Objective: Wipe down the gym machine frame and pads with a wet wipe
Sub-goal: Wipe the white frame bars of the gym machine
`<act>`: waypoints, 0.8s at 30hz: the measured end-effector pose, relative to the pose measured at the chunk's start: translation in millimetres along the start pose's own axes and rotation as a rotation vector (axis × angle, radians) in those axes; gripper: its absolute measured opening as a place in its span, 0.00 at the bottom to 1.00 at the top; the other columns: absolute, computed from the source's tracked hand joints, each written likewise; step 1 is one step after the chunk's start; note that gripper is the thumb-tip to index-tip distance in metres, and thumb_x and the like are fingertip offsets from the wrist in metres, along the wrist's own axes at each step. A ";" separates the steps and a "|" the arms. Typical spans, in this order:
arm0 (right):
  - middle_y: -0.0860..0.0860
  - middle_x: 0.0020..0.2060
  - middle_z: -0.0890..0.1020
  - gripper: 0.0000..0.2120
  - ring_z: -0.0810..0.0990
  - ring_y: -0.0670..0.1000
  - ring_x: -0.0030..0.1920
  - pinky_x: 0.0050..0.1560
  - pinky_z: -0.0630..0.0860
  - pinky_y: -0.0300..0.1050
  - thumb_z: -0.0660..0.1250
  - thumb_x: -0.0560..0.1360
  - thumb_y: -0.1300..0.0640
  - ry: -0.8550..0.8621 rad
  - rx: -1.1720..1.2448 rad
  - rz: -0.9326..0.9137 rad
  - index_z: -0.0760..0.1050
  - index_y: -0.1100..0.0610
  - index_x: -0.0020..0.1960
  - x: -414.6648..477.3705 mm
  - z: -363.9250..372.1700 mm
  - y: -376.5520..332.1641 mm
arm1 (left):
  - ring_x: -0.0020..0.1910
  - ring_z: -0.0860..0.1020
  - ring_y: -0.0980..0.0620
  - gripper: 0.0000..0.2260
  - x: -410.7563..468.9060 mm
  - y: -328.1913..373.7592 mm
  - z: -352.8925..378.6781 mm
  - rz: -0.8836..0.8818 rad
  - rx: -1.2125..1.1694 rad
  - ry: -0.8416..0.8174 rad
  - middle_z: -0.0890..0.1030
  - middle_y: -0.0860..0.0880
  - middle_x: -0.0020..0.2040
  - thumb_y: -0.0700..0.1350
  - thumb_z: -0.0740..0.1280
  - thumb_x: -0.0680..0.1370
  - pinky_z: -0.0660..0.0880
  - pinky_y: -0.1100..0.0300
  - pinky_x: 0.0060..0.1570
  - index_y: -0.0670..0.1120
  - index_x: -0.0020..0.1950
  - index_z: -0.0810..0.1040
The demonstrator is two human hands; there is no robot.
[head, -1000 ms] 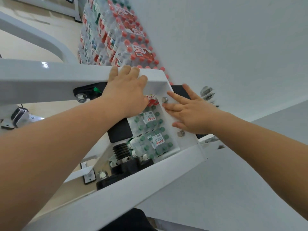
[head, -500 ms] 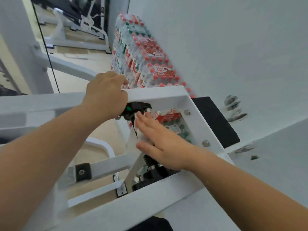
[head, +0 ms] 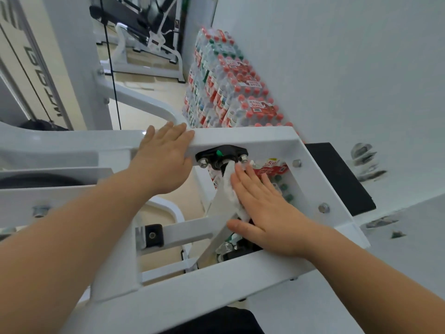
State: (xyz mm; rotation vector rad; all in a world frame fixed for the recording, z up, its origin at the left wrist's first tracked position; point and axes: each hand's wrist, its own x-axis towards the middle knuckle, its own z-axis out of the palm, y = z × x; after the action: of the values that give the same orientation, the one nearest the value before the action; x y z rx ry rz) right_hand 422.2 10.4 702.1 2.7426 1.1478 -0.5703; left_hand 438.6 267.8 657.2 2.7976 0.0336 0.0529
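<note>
The white gym machine frame (head: pixel 262 137) fills the middle of the head view, with a black pad (head: pixel 337 177) at its right end. My left hand (head: pixel 163 162) rests flat on the top bar, fingers straight over its far edge. My right hand (head: pixel 262 208) lies flat inside the frame opening and presses a crumpled white wet wipe (head: pixel 231 189) against a slanted white strut (head: pixel 219 208). The wipe sticks out to the left of my fingers, just below a black bracket (head: pixel 221 156) with bolts.
Shrink-wrapped packs of water bottles (head: pixel 228 92) are stacked against the white wall (head: pixel 337 56) beyond the frame. A black cable (head: pixel 112 75) runs down at the left. Other white machines (head: pixel 149 39) stand further back on the beige floor.
My right hand moved from the frame's right plate to the inner slanted strut and now presses the wipe there. My left hand shifted left along the top bar and flattened.
</note>
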 end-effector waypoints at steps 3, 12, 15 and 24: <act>0.44 0.76 0.24 0.43 0.22 0.42 0.75 0.78 0.30 0.49 0.40 0.77 0.28 -0.022 -0.002 0.037 0.25 0.49 0.79 -8.4 5.2 9.3 | 0.81 0.47 0.47 0.27 -1.3 2.8 2.1 -0.001 0.012 0.018 0.51 0.49 0.83 0.50 0.55 0.83 0.41 0.45 0.79 0.51 0.82 0.52; 0.43 0.77 0.25 0.43 0.22 0.42 0.75 0.78 0.29 0.48 0.44 0.78 0.28 0.020 0.049 -0.077 0.26 0.50 0.79 6.4 3.7 16.2 | 0.81 0.49 0.47 0.26 -2.0 5.7 4.2 -0.010 0.053 0.052 0.52 0.49 0.82 0.49 0.54 0.83 0.43 0.45 0.79 0.50 0.81 0.54; 0.42 0.77 0.25 0.42 0.23 0.41 0.75 0.79 0.31 0.49 0.42 0.78 0.28 0.000 0.011 -0.086 0.26 0.49 0.79 -4.2 4.7 32.2 | 0.81 0.48 0.47 0.26 -5.1 7.4 2.8 -0.023 0.088 0.051 0.52 0.50 0.83 0.49 0.53 0.83 0.44 0.45 0.79 0.50 0.82 0.53; 0.54 0.82 0.35 0.45 0.31 0.53 0.80 0.79 0.32 0.59 0.40 0.79 0.28 0.329 0.186 0.252 0.34 0.59 0.82 93.5 -32.4 66.2 | 0.72 0.66 0.38 0.27 -28.8 16.4 -2.5 -0.131 0.326 0.145 0.68 0.42 0.75 0.46 0.64 0.76 0.64 0.36 0.70 0.45 0.76 0.67</act>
State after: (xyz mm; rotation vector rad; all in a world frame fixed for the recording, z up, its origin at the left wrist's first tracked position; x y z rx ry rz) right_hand 538.6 33.6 693.6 3.1641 0.8124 -0.2087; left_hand 409.9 252.3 664.1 3.1029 0.2848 0.2383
